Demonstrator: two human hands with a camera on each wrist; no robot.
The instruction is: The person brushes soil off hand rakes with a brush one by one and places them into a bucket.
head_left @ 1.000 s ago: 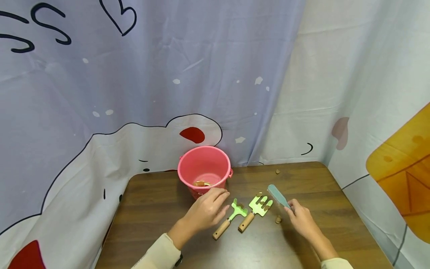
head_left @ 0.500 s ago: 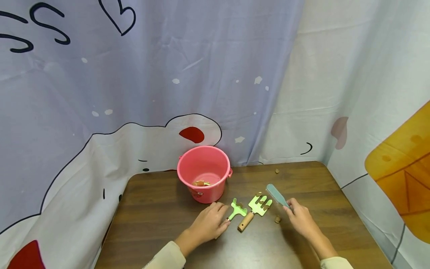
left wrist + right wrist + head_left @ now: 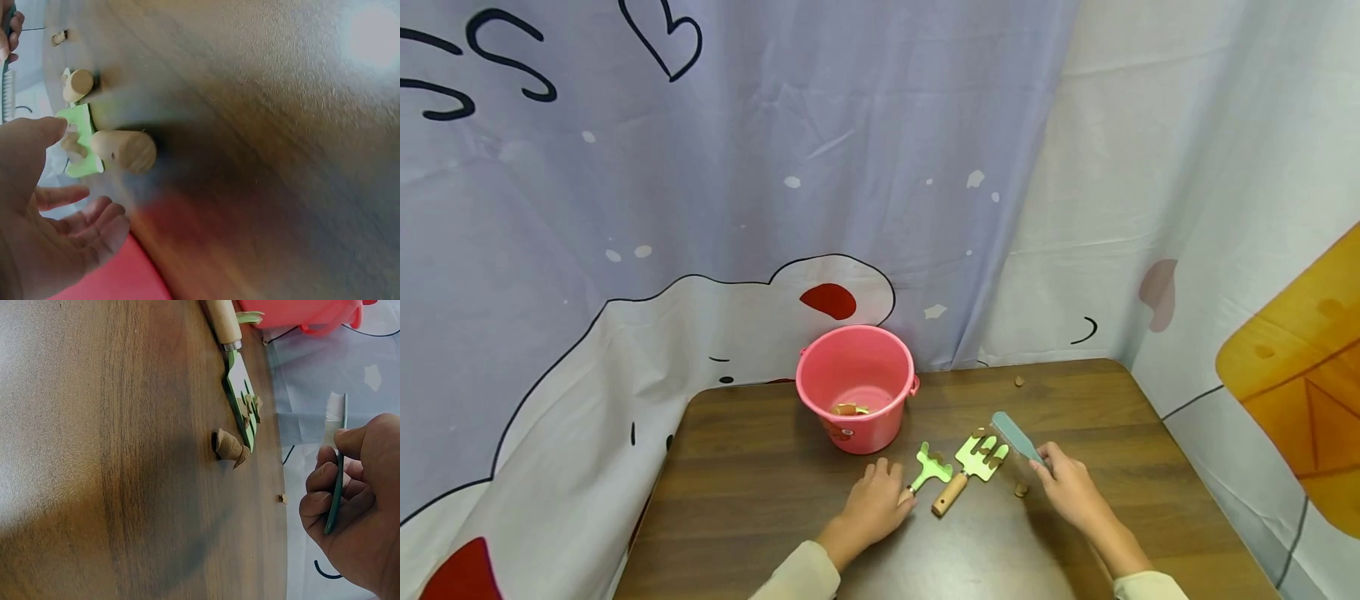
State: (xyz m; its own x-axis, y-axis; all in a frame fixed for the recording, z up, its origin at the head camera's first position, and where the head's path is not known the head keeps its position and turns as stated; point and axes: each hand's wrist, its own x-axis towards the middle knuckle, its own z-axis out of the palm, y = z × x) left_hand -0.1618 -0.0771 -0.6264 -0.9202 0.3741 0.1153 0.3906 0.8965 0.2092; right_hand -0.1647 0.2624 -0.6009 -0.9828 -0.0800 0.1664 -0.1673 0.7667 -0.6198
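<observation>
My left hand (image 3: 875, 505) is low over the wooden handle of a small green hand rake (image 3: 931, 468), covering most of that handle. In the left wrist view the thumb and fingers are apart, with the handle end (image 3: 134, 152) showing beyond them. My right hand (image 3: 1070, 487) grips a blue-green brush (image 3: 1017, 434) by its handle; its white bristles (image 3: 334, 408) show in the right wrist view. Between the hands lies a green garden fork (image 3: 976, 460) with a wooden handle. Brown clay-like bits stick to the heads of both tools.
A pink bucket (image 3: 857, 433) stands behind the left hand, with a wooden-handled thing (image 3: 847, 409) inside. One brown lump (image 3: 1021, 489) lies near the right hand, and a smaller lump (image 3: 1019, 382) is near the back edge of the table (image 3: 737, 475). Printed curtains hang behind.
My left hand has come down from in front of the bucket, toward me and slightly right, onto the hand rake's handle. The brush in my right hand has shifted slightly left toward the fork.
</observation>
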